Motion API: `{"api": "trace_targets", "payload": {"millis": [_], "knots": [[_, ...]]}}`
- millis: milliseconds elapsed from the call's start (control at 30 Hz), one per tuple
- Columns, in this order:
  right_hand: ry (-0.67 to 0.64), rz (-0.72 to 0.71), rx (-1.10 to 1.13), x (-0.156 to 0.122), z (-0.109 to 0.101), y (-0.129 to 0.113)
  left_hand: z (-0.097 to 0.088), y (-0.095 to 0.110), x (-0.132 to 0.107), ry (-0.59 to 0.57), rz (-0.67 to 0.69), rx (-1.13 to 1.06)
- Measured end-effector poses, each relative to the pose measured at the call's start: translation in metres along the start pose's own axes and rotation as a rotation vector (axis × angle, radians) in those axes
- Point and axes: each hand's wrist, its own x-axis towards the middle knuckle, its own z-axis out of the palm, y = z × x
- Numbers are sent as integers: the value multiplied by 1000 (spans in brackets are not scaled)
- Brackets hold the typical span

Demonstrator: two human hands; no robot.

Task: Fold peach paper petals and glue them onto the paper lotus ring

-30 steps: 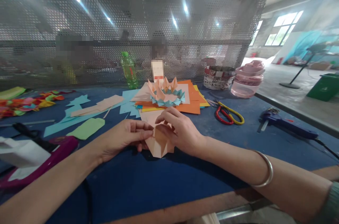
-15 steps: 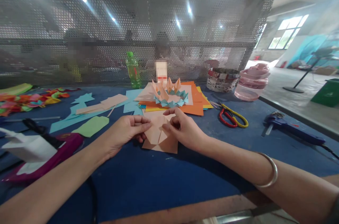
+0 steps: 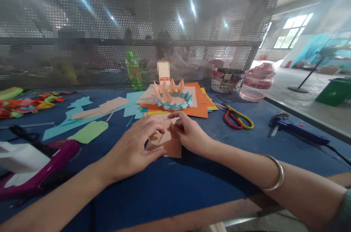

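Observation:
A folded peach paper piece (image 3: 168, 143) lies on the blue table (image 3: 170, 191) in front of me. My left hand (image 3: 134, 148) lies over its left part with the fingers stretched out and pressing down. My right hand (image 3: 189, 135) pinches the paper's upper right part with bent fingers. Behind the hands, a peach and light blue paper flower (image 3: 172, 97) sits on a stack of orange and yellow sheets (image 3: 201, 106).
Red and yellow scissors (image 3: 237, 118) and a blue glue gun (image 3: 296, 131) lie to the right. A magenta tool (image 3: 41, 171), paper scraps (image 3: 87, 131), a green bottle (image 3: 133, 71), a woven basket (image 3: 227, 80) and a pink container (image 3: 257, 86) stand around. A perforated metal screen (image 3: 137, 23) backs the table.
My left hand has moved from pinching the paper's left edge to lying flat over it. The paper has been laid down on the table and turned.

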Motion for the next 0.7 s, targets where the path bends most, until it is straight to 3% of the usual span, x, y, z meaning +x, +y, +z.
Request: {"api": "trace_targets", "payload": {"millis": [300, 533, 700], "knots": [[-16, -3, -179, -1, 0, 2, 6, -5, -1, -35, 45, -6], [35, -253, -443, -2, -5, -2, 10, -7, -1, -87, -28, -69], [-186, -220, -471, -6, -10, -13, 8, -9, 0, -114, -63, -116]]}}
